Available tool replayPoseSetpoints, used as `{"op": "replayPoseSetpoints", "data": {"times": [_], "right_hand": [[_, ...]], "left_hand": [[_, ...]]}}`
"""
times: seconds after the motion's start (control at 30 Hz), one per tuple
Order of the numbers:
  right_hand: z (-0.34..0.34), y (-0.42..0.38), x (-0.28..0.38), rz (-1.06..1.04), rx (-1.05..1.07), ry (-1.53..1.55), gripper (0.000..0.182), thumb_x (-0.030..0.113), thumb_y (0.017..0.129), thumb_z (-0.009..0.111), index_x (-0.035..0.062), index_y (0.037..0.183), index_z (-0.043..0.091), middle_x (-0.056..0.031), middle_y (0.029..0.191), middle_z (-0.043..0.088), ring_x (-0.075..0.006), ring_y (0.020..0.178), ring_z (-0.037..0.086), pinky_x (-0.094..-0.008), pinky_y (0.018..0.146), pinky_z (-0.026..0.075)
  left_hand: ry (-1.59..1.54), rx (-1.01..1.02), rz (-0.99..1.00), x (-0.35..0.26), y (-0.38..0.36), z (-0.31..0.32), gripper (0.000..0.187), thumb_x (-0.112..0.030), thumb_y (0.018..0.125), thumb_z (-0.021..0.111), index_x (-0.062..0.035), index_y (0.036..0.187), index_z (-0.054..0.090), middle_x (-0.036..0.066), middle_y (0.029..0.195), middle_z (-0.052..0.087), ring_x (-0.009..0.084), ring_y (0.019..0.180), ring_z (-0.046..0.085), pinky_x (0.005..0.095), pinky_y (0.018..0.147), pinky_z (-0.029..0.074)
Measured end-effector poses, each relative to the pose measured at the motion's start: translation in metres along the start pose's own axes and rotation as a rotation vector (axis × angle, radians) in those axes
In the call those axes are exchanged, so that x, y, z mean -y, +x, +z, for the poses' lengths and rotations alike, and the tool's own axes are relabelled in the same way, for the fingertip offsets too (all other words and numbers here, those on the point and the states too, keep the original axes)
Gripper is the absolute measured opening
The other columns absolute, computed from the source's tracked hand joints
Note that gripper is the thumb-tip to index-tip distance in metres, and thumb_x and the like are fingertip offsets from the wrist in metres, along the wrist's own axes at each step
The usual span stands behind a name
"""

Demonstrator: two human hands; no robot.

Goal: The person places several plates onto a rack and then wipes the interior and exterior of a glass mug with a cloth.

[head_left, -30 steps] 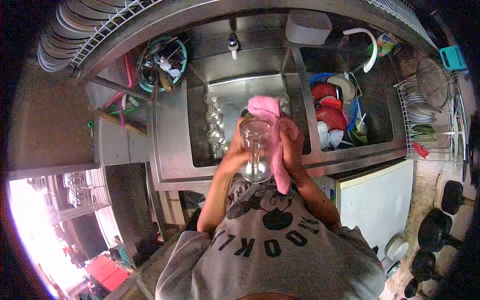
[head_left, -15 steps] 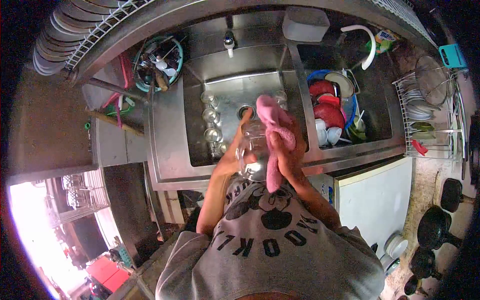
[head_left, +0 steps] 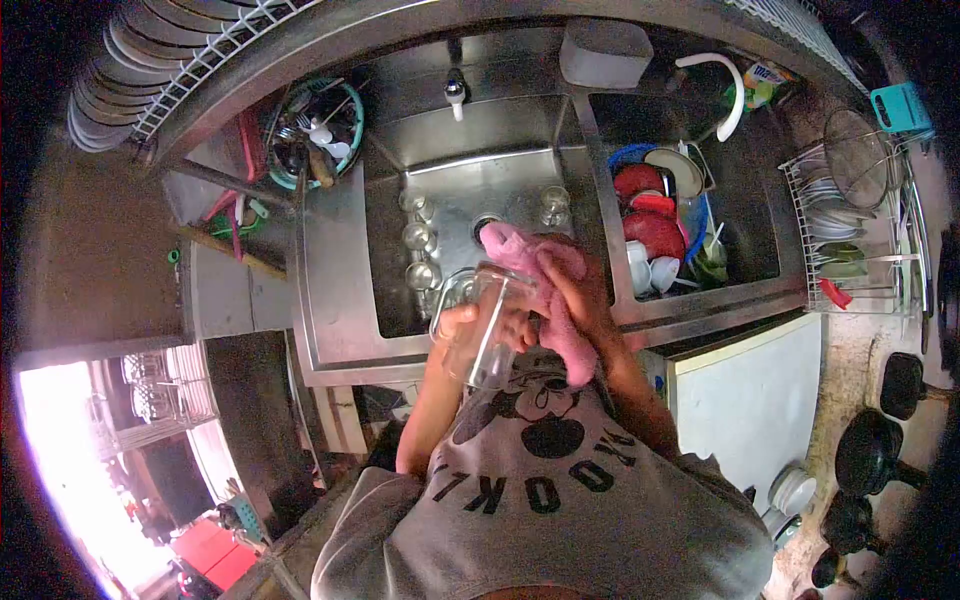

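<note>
A clear glass mug (head_left: 490, 345) is tilted in front of my chest, at the near edge of the sink. My left hand (head_left: 454, 328) is closed round it on the handle side. My right hand (head_left: 584, 300) grips a pink cloth (head_left: 570, 350), which hangs down beside the mug and covers part of its rim. Some fingers show through the glass. Beyond my hands, several small glasses (head_left: 421, 237) stand along the left side of the steel sink basin (head_left: 480, 165). Another glass (head_left: 554, 205) is at the basin's right side.
A tap (head_left: 456, 92) hangs over the basin. The right basin holds a blue tub (head_left: 697, 235) with red dishes and white cups. At left is a cutlery basket (head_left: 358, 120); at right, a plate rack (head_left: 800, 240). A plastic container (head_left: 605, 55) stands behind.
The mug has turned in my left hand, so its handle now shows on the left. The cloth and my right hand have shifted slightly, uncovering the glass at the basin's right.
</note>
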State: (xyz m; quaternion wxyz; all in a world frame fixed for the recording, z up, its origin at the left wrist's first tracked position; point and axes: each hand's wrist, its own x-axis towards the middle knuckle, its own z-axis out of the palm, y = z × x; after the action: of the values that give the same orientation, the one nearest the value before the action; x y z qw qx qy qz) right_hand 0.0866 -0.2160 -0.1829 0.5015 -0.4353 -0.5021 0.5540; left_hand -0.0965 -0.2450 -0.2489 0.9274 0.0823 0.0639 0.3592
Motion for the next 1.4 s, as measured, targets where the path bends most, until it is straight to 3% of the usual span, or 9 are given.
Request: {"op": "replayPoseSetpoints", "data": {"times": [0.17, 0.37, 0.43, 0.5, 0.63, 0.97, 1.1, 1.3, 1.4], "right_hand": [[-0.011, 0.017, -0.014, -0.277, -0.132, -0.73, 0.028, 0.031, 0.089, 0.059, 0.0081, 0.103, 0.067, -0.0118, 0.106, 0.066, -0.0278, 0.095, 0.063, -0.0373, 0.085, 0.049], [-0.024, -0.002, -0.003, 0.055, -0.306, -0.1, 0.032, 0.03, 0.088, 0.062, 0.0028, 0.103, 0.066, -0.0146, 0.113, 0.064, -0.0252, 0.107, 0.06, -0.0347, 0.092, 0.043], [-0.004, -0.018, 0.022, -0.13, -0.057, -0.142, 0.034, 0.029, 0.092, 0.058, 0.0005, 0.109, 0.062, -0.0135, 0.101, 0.067, -0.0289, 0.104, 0.061, -0.0399, 0.089, 0.048], [0.025, -0.002, 0.033, -0.797, 0.026, -0.497, 0.029, 0.024, 0.088, 0.062, 0.0047, 0.11, 0.061, -0.0161, 0.114, 0.061, -0.0374, 0.119, 0.05, -0.0479, 0.098, 0.041], [0.026, -0.009, 0.007, -0.724, 0.053, -0.504, 0.032, 0.018, 0.082, 0.067, 0.0143, 0.112, 0.06, -0.0081, 0.126, 0.056, -0.0408, 0.125, 0.043, -0.052, 0.102, 0.036], [0.025, -0.005, 0.029, -0.673, -0.038, -0.495, 0.034, 0.012, 0.075, 0.069, 0.0051, 0.108, 0.063, -0.0185, 0.125, 0.05, -0.0363, 0.116, 0.05, -0.0436, 0.1, 0.039], [0.027, -0.012, 0.027, -0.571, -0.151, -0.548, 0.028, 0.012, 0.086, 0.061, 0.0096, 0.114, 0.062, -0.0137, 0.121, 0.057, -0.033, 0.114, 0.053, -0.0423, 0.097, 0.042], [0.003, -0.013, -0.004, 0.319, -0.092, 0.384, 0.027, 0.023, 0.093, 0.055, -0.0006, 0.105, 0.061, -0.0098, 0.116, 0.059, -0.0209, 0.103, 0.058, -0.0312, 0.092, 0.045], [0.0, -0.015, -0.013, 0.268, -0.04, 0.662, 0.019, 0.019, 0.09, 0.061, 0.0005, 0.096, 0.062, -0.0087, 0.108, 0.062, -0.017, 0.099, 0.058, -0.03, 0.091, 0.046]], "left_hand": [[-0.013, 0.141, 0.074, -0.002, 0.004, 0.025, 0.099, -0.023, 0.064, 0.075, -0.0081, 0.145, 0.02, 0.029, 0.143, 0.025, 0.0495, 0.126, 0.037, 0.0515, 0.072, 0.059], [0.282, -0.054, 0.528, -0.009, 0.01, 0.038, 0.107, -0.012, 0.063, 0.074, -0.0138, 0.149, 0.01, 0.023, 0.148, 0.025, 0.0426, 0.13, 0.036, 0.0485, 0.096, 0.048], [0.337, -0.118, 0.541, -0.009, 0.012, 0.038, 0.104, -0.012, 0.065, 0.073, -0.013, 0.149, 0.013, 0.021, 0.144, 0.032, 0.0363, 0.129, 0.04, 0.0454, 0.104, 0.04], [0.534, -0.289, 0.626, -0.005, 0.019, 0.039, 0.102, -0.013, 0.066, 0.074, -0.0123, 0.148, 0.013, 0.019, 0.139, 0.041, 0.0307, 0.125, 0.045, 0.0432, 0.105, 0.04], [0.718, -0.278, 0.672, -0.005, 0.019, 0.025, 0.108, -0.011, 0.064, 0.077, -0.0108, 0.148, 0.009, 0.016, 0.134, 0.047, 0.0295, 0.119, 0.052, 0.0422, 0.102, 0.043], [1.125, -0.335, 0.479, -0.014, 0.007, 0.069, 0.111, 0.0, 0.061, 0.075, -0.0102, 0.149, 0.009, 0.016, 0.128, 0.051, 0.0279, 0.117, 0.051, 0.0394, 0.101, 0.04], [1.238, -0.447, 0.465, -0.004, 0.011, 0.073, 0.108, 0.007, 0.06, 0.075, -0.0095, 0.147, 0.014, 0.017, 0.128, 0.049, 0.0269, 0.117, 0.05, 0.0391, 0.1, 0.04], [1.264, -0.278, 0.36, -0.013, 0.0, 0.079, 0.101, 0.003, 0.058, 0.078, -0.0078, 0.143, 0.025, 0.013, 0.119, 0.053, 0.0227, 0.109, 0.053, 0.0355, 0.097, 0.041], [1.144, -0.13, 0.218, -0.017, 0.002, 0.073, 0.11, 0.001, 0.057, 0.079, -0.0103, 0.148, 0.017, 0.01, 0.118, 0.052, 0.0216, 0.11, 0.051, 0.0339, 0.096, 0.04]]}}
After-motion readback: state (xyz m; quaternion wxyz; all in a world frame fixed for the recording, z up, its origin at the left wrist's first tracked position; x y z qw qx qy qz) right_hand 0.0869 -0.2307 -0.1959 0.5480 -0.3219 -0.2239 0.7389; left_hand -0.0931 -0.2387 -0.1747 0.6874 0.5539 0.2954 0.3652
